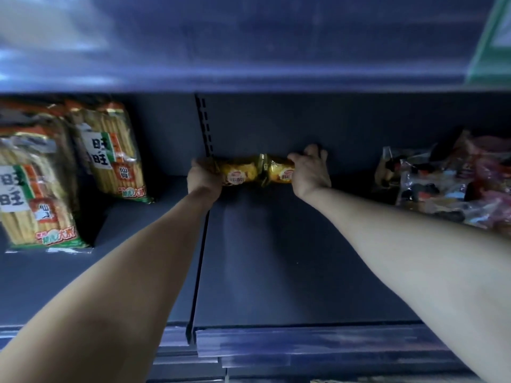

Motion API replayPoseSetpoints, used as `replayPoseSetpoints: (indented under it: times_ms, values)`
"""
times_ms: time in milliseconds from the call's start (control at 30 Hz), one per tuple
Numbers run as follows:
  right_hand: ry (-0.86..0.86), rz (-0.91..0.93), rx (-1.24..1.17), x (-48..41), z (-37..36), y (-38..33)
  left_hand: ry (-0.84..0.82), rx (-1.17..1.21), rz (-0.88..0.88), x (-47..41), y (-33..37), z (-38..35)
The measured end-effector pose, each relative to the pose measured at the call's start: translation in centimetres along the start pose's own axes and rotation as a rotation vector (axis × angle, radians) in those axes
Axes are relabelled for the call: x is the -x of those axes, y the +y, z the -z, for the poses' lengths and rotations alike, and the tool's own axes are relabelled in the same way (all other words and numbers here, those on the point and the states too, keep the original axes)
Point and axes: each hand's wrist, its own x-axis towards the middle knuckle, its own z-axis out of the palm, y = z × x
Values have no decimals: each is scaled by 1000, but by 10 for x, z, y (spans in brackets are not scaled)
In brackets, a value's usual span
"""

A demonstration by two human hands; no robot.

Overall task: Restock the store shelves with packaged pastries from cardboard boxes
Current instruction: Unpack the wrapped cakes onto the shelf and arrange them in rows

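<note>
Two yellow pastry packets lie end to end at the back of a dark grey shelf point(276, 272), against its rear wall. My left hand point(204, 176) grips the left pastry packet point(240, 172) at its left end. The right pastry packet point(281, 172) is gripped at its right end by my right hand point(311, 170), fingers curled over its top. Both arms reach deep into the shelf bay. No cardboard box is in view.
Tall bags of rice crackers point(36, 189) stand at the left of the shelf. A pile of clear-wrapped red and dark snack packs point(448, 183) lies at the right. The shelf above point(249, 51) overhangs low. A slotted upright point(204, 125) runs down the back wall.
</note>
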Motion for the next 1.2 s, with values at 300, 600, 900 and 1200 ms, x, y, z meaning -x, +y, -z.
replayPoseSetpoints:
  times_ms: [300, 600, 900, 1200]
  values:
    - [28, -14, -172, 48, 39, 15, 178, 65, 7, 59, 3, 14]
    - [-45, 89, -401, 210, 98, 86, -234, 207, -220, 255, 36, -3]
    - [-427, -214, -391, 389, 71, 212, -1056, -388, -201, 416, -31, -85]
    - [-949, -386, -258, 457, -7, 263, -1269, -747, 24, 486, -121, -145]
